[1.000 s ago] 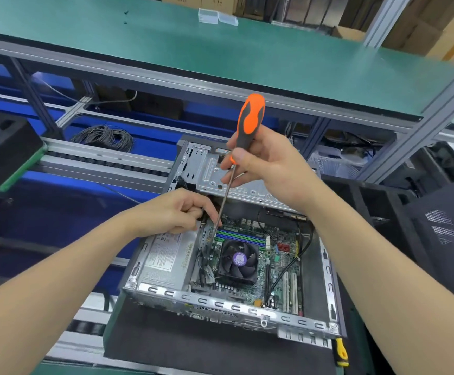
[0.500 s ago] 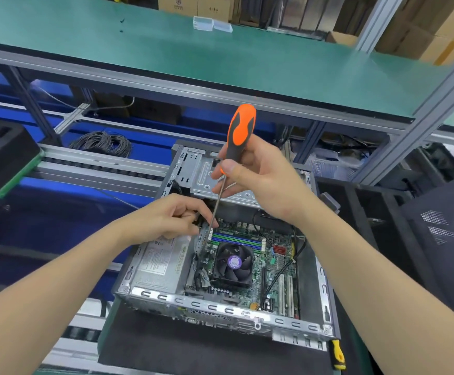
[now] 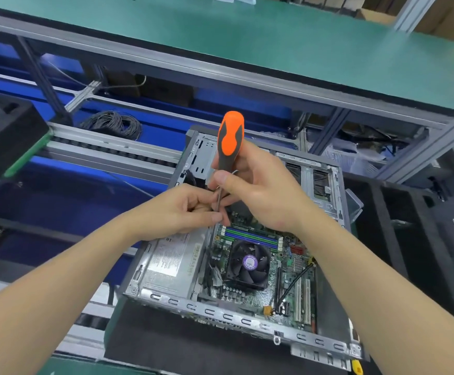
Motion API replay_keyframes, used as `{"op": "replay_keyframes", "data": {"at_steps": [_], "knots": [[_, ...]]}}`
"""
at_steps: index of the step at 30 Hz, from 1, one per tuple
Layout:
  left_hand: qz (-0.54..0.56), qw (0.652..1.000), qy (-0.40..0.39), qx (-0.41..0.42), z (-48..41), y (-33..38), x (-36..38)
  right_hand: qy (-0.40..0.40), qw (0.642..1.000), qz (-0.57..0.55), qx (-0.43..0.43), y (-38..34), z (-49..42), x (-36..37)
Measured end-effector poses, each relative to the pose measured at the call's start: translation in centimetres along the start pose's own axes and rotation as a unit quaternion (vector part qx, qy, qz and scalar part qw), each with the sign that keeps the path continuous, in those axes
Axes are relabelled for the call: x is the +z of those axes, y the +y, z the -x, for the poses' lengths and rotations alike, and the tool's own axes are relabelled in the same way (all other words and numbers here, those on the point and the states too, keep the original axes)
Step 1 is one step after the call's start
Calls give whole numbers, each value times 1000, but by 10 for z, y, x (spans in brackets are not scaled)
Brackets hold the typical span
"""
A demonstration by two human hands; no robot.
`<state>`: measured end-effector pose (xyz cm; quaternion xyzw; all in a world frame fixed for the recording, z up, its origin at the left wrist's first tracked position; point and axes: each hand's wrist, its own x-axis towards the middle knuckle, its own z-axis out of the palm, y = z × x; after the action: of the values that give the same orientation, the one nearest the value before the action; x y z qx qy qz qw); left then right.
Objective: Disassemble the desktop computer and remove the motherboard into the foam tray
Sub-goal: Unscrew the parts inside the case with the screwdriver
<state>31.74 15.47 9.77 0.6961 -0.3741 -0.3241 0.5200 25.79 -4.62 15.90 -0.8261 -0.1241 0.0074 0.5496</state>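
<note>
An open desktop computer case (image 3: 212,309) lies on a black mat. Inside it sits the green motherboard (image 3: 292,269) with a black cooler fan (image 3: 248,263) and, to the left, a silver power supply (image 3: 171,263). My right hand (image 3: 258,190) grips an orange-and-black screwdriver (image 3: 229,139) upright above the board's far left corner. My left hand (image 3: 188,209) pinches the screwdriver's metal shaft near its lower end; the tip is hidden behind my fingers.
A green workbench shelf (image 3: 247,36) spans the back on aluminium posts. A roller rail (image 3: 106,150) and a coil of black wire (image 3: 112,123) lie left of the case. Black foam trays (image 3: 409,239) stand at the right, and black foam (image 3: 1,131) at the far left.
The screwdriver has come up from the board and stands more upright. My left hand has risen with it and closed round the shaft just under my right hand.
</note>
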Motion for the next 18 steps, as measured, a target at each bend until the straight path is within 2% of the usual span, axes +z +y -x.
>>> {"op": "replay_keyframes", "data": {"at_steps": [9, 15, 18], "knots": [[27, 1000, 13, 4, 0, -5, 0, 18, 998, 63, -18, -7, -10, 1], [-9, 1000, 9, -6, 1, -5, -2, 7, 999, 51, 16, 2, -8, 8], [6, 1000, 11, -6, 1, -4, -2, 5, 999, 47, 25, 3, -9, 9]]}}
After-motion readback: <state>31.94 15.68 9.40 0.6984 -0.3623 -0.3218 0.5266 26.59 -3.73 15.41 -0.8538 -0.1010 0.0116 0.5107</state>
